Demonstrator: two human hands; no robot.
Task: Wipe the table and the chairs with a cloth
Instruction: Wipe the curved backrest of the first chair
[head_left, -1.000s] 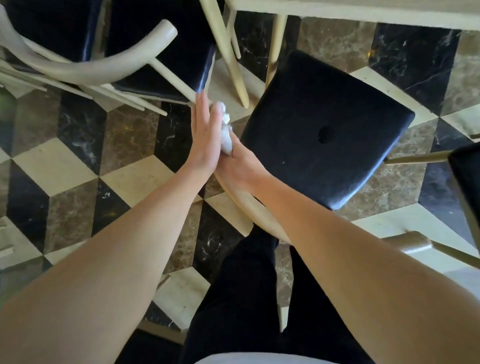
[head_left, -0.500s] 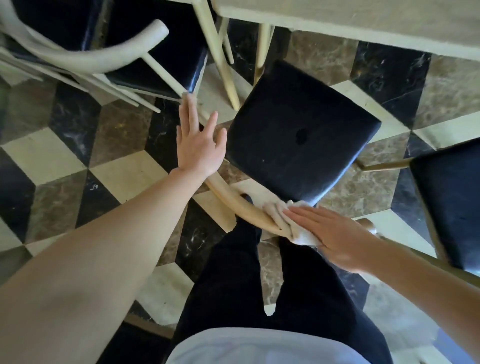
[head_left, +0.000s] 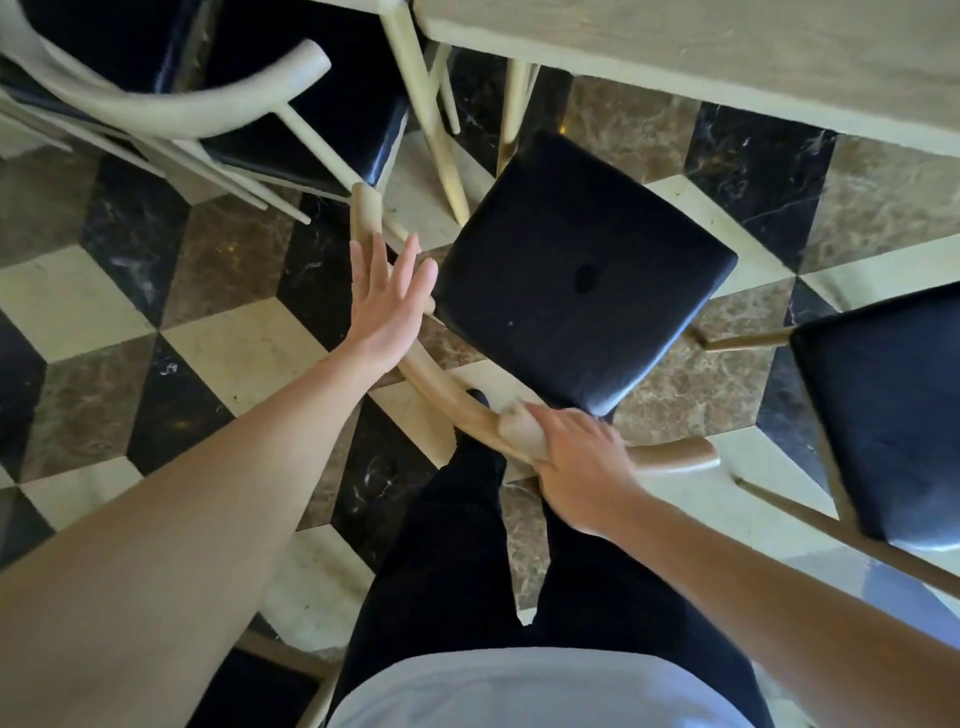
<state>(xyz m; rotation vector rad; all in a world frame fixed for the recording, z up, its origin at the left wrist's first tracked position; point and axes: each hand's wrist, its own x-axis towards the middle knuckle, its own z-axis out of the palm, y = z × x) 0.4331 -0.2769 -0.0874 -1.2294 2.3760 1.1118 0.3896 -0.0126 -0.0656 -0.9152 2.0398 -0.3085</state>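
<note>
A chair with a black padded seat (head_left: 582, 275) and a curved pale wooden back rail (head_left: 436, 384) stands below me, by the table (head_left: 727, 57). My right hand (head_left: 582, 467) presses a small pale cloth (head_left: 517, 431) onto the middle of the rail, the cloth mostly hidden under my fingers. My left hand (head_left: 387, 301) lies flat with spread fingers over the rail's left arm, holding nothing.
A second black-seated chair (head_left: 260, 98) stands at the upper left, its curved back close to the left hand. A third black seat (head_left: 883, 415) is at the right edge. The table's pale legs (head_left: 426, 119) stand between the chairs. My dark trousers (head_left: 467, 545) cover the chequered marble floor (head_left: 156, 338) below.
My right hand has drawn the cloth from the rail's left end, beside the left hand, to its middle. My left hand went from upright to flat over the rail.
</note>
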